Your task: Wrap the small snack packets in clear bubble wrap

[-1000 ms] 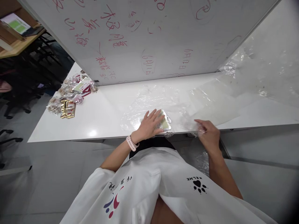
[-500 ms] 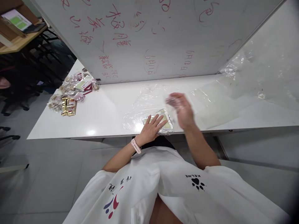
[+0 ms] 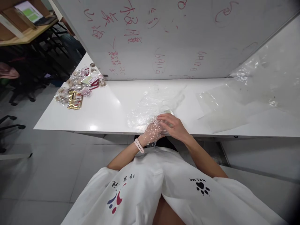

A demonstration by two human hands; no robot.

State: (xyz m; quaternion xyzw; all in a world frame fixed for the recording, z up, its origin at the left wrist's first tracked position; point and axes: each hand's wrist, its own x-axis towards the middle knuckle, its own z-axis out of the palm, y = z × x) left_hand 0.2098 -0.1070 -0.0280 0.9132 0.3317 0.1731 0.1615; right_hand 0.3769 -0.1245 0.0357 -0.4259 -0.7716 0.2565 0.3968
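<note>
My left hand (image 3: 152, 133), with a pale pink watch band at the wrist, rests at the table's front edge under crinkled clear plastic film (image 3: 145, 107). It holds a flat, pale-green and silver packet (image 3: 168, 112), most of which is hidden by film and fingers. Its fingertips are partly covered. Reaching in from the right, my right hand (image 3: 172, 125) has its fingers bent and closed on the film over the left fingers. The film spreads over the table beyond both hands and drapes down towards the left wrist.
A whiteboard (image 3: 140, 56) with red writing stands behind the white table (image 3: 112, 118). Several small wrapped packets lie at the left, including a gold one (image 3: 75, 100). Large translucent plastic sheets (image 3: 225, 109) cover the right side. A laptop (image 3: 31, 14) sits on a wooden desk.
My right hand has come down and left onto my left hand, bringing the clear film over it. The packet, plainly visible before, is now mostly covered. The camera view has shifted slightly.
</note>
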